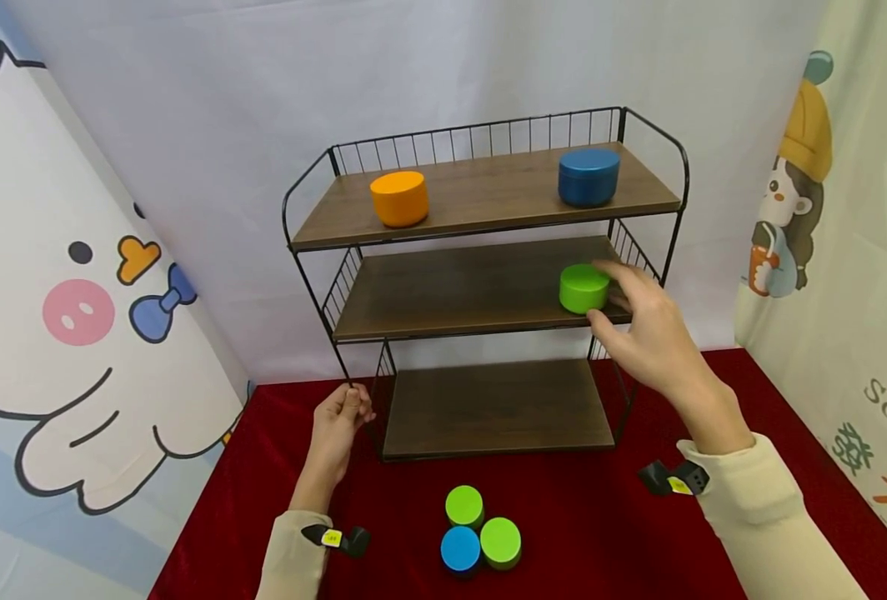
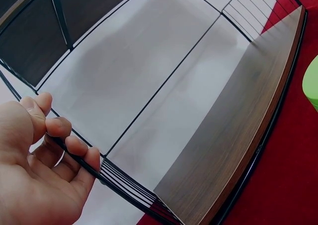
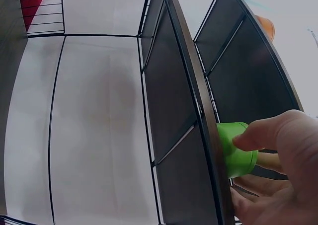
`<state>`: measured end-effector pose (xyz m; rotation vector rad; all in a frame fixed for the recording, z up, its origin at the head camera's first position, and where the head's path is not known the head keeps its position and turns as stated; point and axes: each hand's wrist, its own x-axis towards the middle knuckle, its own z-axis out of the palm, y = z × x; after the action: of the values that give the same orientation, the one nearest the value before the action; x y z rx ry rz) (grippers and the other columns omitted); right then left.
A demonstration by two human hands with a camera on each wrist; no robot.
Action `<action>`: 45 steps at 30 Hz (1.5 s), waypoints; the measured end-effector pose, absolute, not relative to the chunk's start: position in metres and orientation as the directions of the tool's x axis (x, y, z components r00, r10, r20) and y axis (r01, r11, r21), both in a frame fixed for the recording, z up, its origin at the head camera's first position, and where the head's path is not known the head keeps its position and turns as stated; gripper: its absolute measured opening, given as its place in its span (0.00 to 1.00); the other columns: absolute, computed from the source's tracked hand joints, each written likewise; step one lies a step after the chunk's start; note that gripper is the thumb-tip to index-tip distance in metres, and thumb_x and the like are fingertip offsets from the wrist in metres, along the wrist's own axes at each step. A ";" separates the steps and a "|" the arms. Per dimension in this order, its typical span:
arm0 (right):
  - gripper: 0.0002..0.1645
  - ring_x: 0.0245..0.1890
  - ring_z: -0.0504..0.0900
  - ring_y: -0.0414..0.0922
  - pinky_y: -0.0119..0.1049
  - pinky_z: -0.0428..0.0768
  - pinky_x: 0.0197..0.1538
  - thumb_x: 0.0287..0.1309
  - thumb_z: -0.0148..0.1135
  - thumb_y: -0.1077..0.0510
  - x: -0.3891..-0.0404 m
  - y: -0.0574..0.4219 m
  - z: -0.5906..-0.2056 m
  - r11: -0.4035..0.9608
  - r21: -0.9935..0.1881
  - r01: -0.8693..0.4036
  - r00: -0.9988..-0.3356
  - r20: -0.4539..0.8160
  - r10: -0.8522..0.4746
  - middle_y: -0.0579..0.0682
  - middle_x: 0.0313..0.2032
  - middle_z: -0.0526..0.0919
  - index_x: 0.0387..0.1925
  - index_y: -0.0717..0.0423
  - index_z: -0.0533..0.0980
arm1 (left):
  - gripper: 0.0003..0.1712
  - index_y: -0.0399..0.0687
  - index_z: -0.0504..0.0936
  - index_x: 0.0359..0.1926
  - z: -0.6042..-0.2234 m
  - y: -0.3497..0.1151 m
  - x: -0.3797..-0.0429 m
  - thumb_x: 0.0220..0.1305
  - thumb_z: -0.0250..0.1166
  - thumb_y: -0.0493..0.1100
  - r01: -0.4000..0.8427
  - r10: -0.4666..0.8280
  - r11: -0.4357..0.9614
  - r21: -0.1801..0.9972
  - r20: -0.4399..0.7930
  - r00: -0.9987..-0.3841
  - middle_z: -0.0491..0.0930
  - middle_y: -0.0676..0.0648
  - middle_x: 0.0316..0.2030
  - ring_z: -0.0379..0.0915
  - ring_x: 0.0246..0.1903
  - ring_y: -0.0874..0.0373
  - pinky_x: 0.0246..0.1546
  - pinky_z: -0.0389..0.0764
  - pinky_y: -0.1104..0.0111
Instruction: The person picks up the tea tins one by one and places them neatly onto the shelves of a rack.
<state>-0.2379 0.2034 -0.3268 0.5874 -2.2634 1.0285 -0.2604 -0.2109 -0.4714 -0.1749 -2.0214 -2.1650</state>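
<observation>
Placement of a green tin (image 1: 583, 288) on the rack (image 1: 488, 200) appears to be the step in hand. The tin stands at the right end of the rack's middle shelf (image 1: 458, 292), near the front edge. It is touched by the right hand (image 1: 649, 329): the thumb lies against the tin's lower front, the fingers arch loosely over and behind it, and the hand is about half open rather than clamped. In the right wrist view, a fingertip (image 3: 246, 140) is seen pressed on the tin's side.

The rack's front left leg is gripped by the left hand (image 1: 336, 425), with the fingers (image 2: 74, 145) curled round the thin wire, so the frame is judged to be steadied.

If the tin is being set down, a clean release and a straight withdrawal would be called for next, without the wire rail at the rack's right side being knocked.

Counted: three shelves are carried by the rack. On the top shelf, one orange tin (image 1: 399, 198) stands toward the left and one dark blue tin (image 1: 588, 177) toward the right. In front of the rack, on the red cloth (image 1: 601, 533), three more tins are clustered touching: two green tins (image 1: 464, 505) (image 1: 500, 542) and one light blue tin (image 1: 460, 549). Six tins are seen in all.
</observation>
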 end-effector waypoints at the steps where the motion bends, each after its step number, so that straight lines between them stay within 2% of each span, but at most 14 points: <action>1: 0.33 0.59 0.79 0.61 0.22 0.77 0.58 0.60 0.65 0.71 -0.237 0.204 -0.327 0.612 -0.521 -0.595 -0.732 0.665 -0.146 0.66 0.63 0.74 0.67 0.66 0.70 | 0.18 0.34 0.71 0.38 -0.471 -0.211 -0.260 0.81 0.47 0.45 0.207 -0.047 -0.063 0.976 0.204 -0.978 0.69 0.48 0.29 0.70 0.33 0.57 0.44 0.79 0.67; 3: 0.34 0.61 0.77 0.61 0.36 0.81 0.59 0.60 0.65 0.70 -0.234 0.204 -0.327 0.626 -0.508 -0.592 -0.725 0.675 -0.137 0.66 0.64 0.74 0.68 0.66 0.69 | 0.18 0.33 0.71 0.38 -0.471 -0.211 -0.261 0.81 0.47 0.45 0.210 -0.047 -0.059 0.976 0.207 -0.977 0.69 0.48 0.29 0.70 0.33 0.58 0.44 0.79 0.68; 5: 0.34 0.64 0.75 0.61 0.51 0.81 0.58 0.60 0.66 0.69 -0.230 0.204 -0.326 0.636 -0.501 -0.587 -0.720 0.682 -0.128 0.65 0.66 0.73 0.68 0.65 0.69 | 0.18 0.33 0.71 0.38 -0.471 -0.212 -0.261 0.81 0.47 0.45 0.213 -0.048 -0.056 0.975 0.211 -0.976 0.70 0.49 0.29 0.70 0.33 0.58 0.44 0.79 0.68; 7: 0.35 0.65 0.73 0.62 0.58 0.80 0.57 0.60 0.66 0.69 -0.225 0.204 -0.325 0.642 -0.495 -0.586 -0.715 0.688 -0.122 0.65 0.67 0.71 0.69 0.65 0.68 | 0.18 0.34 0.71 0.37 -0.470 -0.212 -0.261 0.81 0.47 0.44 0.214 -0.051 -0.054 0.975 0.211 -0.976 0.70 0.49 0.29 0.70 0.33 0.58 0.44 0.79 0.68; 13: 0.38 0.65 0.72 0.63 0.60 0.79 0.55 0.57 0.68 0.70 -0.209 0.204 -0.326 0.659 -0.457 -0.598 -0.681 0.722 -0.117 0.66 0.67 0.70 0.69 0.65 0.69 | 0.17 0.36 0.71 0.36 -0.469 -0.212 -0.262 0.81 0.48 0.44 0.207 -0.051 -0.044 0.977 0.204 -0.978 0.70 0.50 0.30 0.70 0.33 0.58 0.44 0.79 0.68; 19: 0.39 0.68 0.70 0.63 0.64 0.75 0.62 0.54 0.71 0.71 -0.196 0.200 -0.329 0.674 -0.416 -0.610 -0.649 0.751 -0.124 0.66 0.69 0.70 0.69 0.64 0.70 | 0.17 0.37 0.71 0.36 -0.471 -0.212 -0.261 0.82 0.48 0.44 0.210 -0.051 -0.027 0.977 0.208 -0.977 0.70 0.49 0.29 0.69 0.33 0.57 0.43 0.78 0.67; 23: 0.40 0.68 0.71 0.61 0.52 0.76 0.66 0.54 0.71 0.70 -0.188 0.199 -0.329 0.692 -0.388 -0.608 -0.632 0.764 -0.127 0.63 0.70 0.69 0.69 0.63 0.69 | 0.17 0.37 0.71 0.36 -0.471 -0.212 -0.261 0.82 0.48 0.44 0.214 -0.050 -0.020 0.977 0.213 -0.976 0.69 0.49 0.30 0.69 0.33 0.57 0.44 0.79 0.67; 28: 0.40 0.67 0.72 0.62 0.30 0.65 0.73 0.53 0.71 0.70 -0.182 0.198 -0.328 0.689 -0.345 -0.637 -0.585 0.798 -0.141 0.64 0.69 0.70 0.69 0.64 0.70 | 0.17 0.35 0.70 0.37 -0.472 -0.212 -0.261 0.82 0.48 0.44 0.208 -0.047 -0.029 0.978 0.207 -0.977 0.69 0.48 0.30 0.70 0.33 0.57 0.44 0.78 0.67; 31: 0.41 0.67 0.72 0.63 0.23 0.60 0.72 0.50 0.72 0.71 -0.179 0.197 -0.329 0.674 -0.323 -0.664 -0.555 0.817 -0.156 0.65 0.68 0.71 0.68 0.65 0.71 | 0.17 0.35 0.70 0.37 -0.472 -0.212 -0.261 0.82 0.47 0.43 0.201 -0.044 -0.032 0.979 0.200 -0.979 0.69 0.49 0.29 0.70 0.33 0.57 0.44 0.78 0.67; 35: 0.42 0.66 0.72 0.63 0.22 0.60 0.72 0.50 0.74 0.67 -0.178 0.193 -0.334 0.632 -0.297 -0.716 -0.526 0.825 -0.207 0.66 0.67 0.72 0.68 0.67 0.70 | 0.17 0.33 0.70 0.37 -0.473 -0.212 -0.261 0.82 0.47 0.43 0.200 -0.041 -0.037 0.979 0.198 -0.979 0.69 0.49 0.29 0.70 0.33 0.58 0.44 0.78 0.67; 38: 0.39 0.66 0.72 0.62 0.23 0.61 0.73 0.64 0.70 0.51 -0.179 0.189 -0.342 0.601 -0.290 -0.745 -0.522 0.814 -0.255 0.67 0.67 0.71 0.69 0.67 0.69 | 0.18 0.33 0.70 0.37 -0.473 -0.212 -0.261 0.82 0.48 0.44 0.200 -0.038 -0.038 0.979 0.199 -0.979 0.69 0.49 0.29 0.70 0.33 0.58 0.45 0.79 0.67; 41: 0.42 0.66 0.73 0.61 0.24 0.61 0.73 0.71 0.58 0.37 -0.179 0.185 -0.351 0.586 -0.280 -0.760 -0.517 0.807 -0.285 0.67 0.67 0.71 0.69 0.66 0.69 | 0.18 0.33 0.71 0.37 -0.473 -0.212 -0.261 0.82 0.48 0.45 0.199 -0.033 -0.035 0.979 0.198 -0.980 0.69 0.49 0.29 0.70 0.33 0.57 0.45 0.79 0.67; 42: 0.44 0.67 0.72 0.60 0.23 0.61 0.73 0.71 0.56 0.34 -0.179 0.184 -0.354 0.585 -0.277 -0.762 -0.516 0.806 -0.290 0.68 0.67 0.71 0.69 0.66 0.69 | 0.18 0.33 0.71 0.38 -0.473 -0.212 -0.261 0.82 0.48 0.45 0.202 -0.031 -0.035 0.979 0.201 -0.979 0.69 0.49 0.29 0.70 0.33 0.57 0.45 0.79 0.67; 45: 0.43 0.67 0.72 0.60 0.23 0.62 0.73 0.71 0.56 0.35 -0.178 0.180 -0.359 0.570 -0.262 -0.779 -0.492 0.818 -0.297 0.68 0.67 0.72 0.69 0.66 0.70 | 0.18 0.34 0.71 0.38 -0.474 -0.212 -0.262 0.81 0.48 0.45 0.207 -0.033 -0.037 0.978 0.206 -0.978 0.69 0.49 0.29 0.70 0.33 0.57 0.45 0.79 0.67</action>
<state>-0.1778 0.1803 -0.3595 0.8582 -2.0522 0.8196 -0.2616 -0.2125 -0.4737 -0.1888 -2.0560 -2.1405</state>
